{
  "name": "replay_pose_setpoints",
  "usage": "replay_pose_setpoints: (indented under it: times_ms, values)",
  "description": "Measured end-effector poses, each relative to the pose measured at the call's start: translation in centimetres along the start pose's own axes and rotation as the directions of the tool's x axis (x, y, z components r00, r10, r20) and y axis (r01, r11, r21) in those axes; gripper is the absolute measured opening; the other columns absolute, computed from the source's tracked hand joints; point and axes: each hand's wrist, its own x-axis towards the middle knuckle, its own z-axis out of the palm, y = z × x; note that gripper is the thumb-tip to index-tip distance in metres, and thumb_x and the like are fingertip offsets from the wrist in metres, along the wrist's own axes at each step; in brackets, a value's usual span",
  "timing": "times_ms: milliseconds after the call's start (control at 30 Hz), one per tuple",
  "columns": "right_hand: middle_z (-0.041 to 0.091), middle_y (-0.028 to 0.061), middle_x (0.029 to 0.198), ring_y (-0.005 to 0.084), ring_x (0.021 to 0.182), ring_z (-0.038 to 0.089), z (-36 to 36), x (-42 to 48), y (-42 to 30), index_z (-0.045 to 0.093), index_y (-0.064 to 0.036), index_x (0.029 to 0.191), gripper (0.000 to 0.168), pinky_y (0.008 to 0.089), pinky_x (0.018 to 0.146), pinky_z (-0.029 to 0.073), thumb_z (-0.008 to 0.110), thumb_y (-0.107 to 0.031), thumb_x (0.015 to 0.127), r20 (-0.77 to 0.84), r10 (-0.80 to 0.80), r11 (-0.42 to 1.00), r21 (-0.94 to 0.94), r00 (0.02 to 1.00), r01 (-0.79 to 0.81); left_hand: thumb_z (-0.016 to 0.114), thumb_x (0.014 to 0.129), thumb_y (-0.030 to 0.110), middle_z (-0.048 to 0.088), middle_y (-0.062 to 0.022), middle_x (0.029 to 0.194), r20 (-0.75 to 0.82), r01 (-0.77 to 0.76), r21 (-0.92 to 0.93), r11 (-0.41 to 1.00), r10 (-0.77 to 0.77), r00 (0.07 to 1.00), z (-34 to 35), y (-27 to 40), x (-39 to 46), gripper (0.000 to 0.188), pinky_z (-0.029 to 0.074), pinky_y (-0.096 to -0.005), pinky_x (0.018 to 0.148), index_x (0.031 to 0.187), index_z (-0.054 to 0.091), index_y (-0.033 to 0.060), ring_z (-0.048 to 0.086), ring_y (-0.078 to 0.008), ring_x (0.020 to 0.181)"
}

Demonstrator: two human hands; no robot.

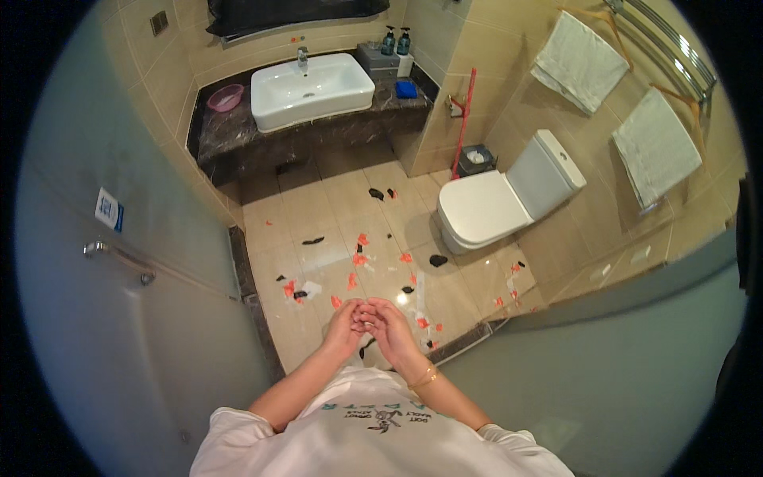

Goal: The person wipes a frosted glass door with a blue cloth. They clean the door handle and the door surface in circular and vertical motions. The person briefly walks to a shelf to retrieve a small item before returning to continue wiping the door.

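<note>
My left hand (346, 322) and my right hand (384, 325) meet in front of my waist. Their fingers are loosely curled, the fingertips touching or overlapping, and I see nothing held in either. Below them, scraps lie scattered over the beige tiled floor (328, 208). Near my fingers is a red-orange scrap (336, 302); a black scrap (408, 290) lies to the right. Farther left, another red scrap (289, 288) lies beside a white scrap (310, 290). A larger black scrap (438, 260) is close to the toilet.
A white toilet (477, 208) stands right, with a small bin (475, 160) and a red long-handled tool (465, 125) behind it. Ahead, a dark stone counter (229, 134) carries a white basin (310, 89), a pink bowl (225, 98) and a blue cloth (406, 90). A frosted glass door (149, 334) is left.
</note>
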Motion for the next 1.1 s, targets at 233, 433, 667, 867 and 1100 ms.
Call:
replay_pose_setpoints:
  times_ms: [233, 433, 667, 867, 1100]
  values:
    - [0.057, 0.0063, 0.092, 0.013, 0.084, 0.054, 5.9, 15.0, -4.2, 0.048, -0.004, 0.104, 0.021, 0.0252, 0.073, 0.043, 0.04, -0.018, 0.09, 0.12, 0.008, 0.996, -0.085, 0.993, 0.002, 0.042, 0.089, 0.019, 0.043, 0.0024, 0.061, 0.01, -0.132, 0.029, 0.991, 0.132, 0.991, 4.7, 14.0, 10.5, 0.014, 0.038, -0.0228, 0.05, 0.091, 0.049, 0.0075, 0.042, -0.008, 0.051]
    - [0.057, 0.0028, 0.091, 0.0108, 0.08, 0.054, 1.4, 30.1, -11.5, 0.047, -0.008, 0.104, 0.022, 0.0237, 0.069, 0.04, 0.043, -0.02, 0.087, -0.017, -0.073, 0.993, -0.09, 0.997, 0.072, 0.045, 0.087, 0.019, 0.041, 0.0051, 0.062, -0.078, -0.058, -0.073, 0.996, 0.053, 0.996, 7.2, 17.7, 21.1, 0.008, 0.031, -0.0195, 0.05, 0.089, 0.049, 0.0128, 0.036, -0.0053, 0.05]
    - [0.055, 0.0018, 0.091, 0.0104, 0.078, 0.052, -2.7, 54.6, -23.2, 0.045, -0.006, 0.108, 0.026, 0.0241, 0.067, 0.04, 0.048, -0.018, 0.085, -0.208, -0.159, 0.933, -0.35, 0.965, 0.078, 0.048, 0.086, 0.017, 0.047, 0.0041, 0.067, -0.201, -0.092, -0.193, 0.977, 0.053, 0.978, 12.4, 20.5, 40.1, 0.006, 0.035, -0.0207, 0.053, 0.087, 0.052, 0.0124, 0.04, -0.0069, 0.056]
    - [0.05, 0.0165, 0.11, 0.0298, 0.098, 0.05, -7.5, 76.2, -33.1, 0.038, 0.0, 0.118, 0.049, 0.0369, 0.086, 0.04, 0.058, -0.008, 0.074, 0.23, -0.494, 0.092, -0.945, 0.839, 0.313, 0.046, 0.088, 0.02, 0.05, 0.0043, 0.072, -0.193, -0.022, -0.158, 0.987, -0.009, 0.981, 22.4, 22.5, 51.1, 0.012, 0.035, -0.0201, 0.059, 0.09, 0.054, 0.0118, 0.044, -0.0066, 0.064]
    - [0.025, 0.015, 0.137, 0.0323, 0.117, 0.034, -13.7, 95.8, -42.2, 0.025, -0.004, 0.131, 0.074, 0.0457, 0.092, 0.033, 0.063, -0.014, 0.069, 0.334, -0.338, -0.677, -0.735, 0.88, 0.019, 0.048, 0.087, 0.019, 0.053, 0.0031, 0.074, -0.166, 0.013, -0.174, 0.985, -0.043, 0.985, 25.2, 25.8, 60.4, 0.011, 0.039, -0.0197, 0.061, 0.091, 0.054, 0.0112, 0.048, -0.0072, 0.066]
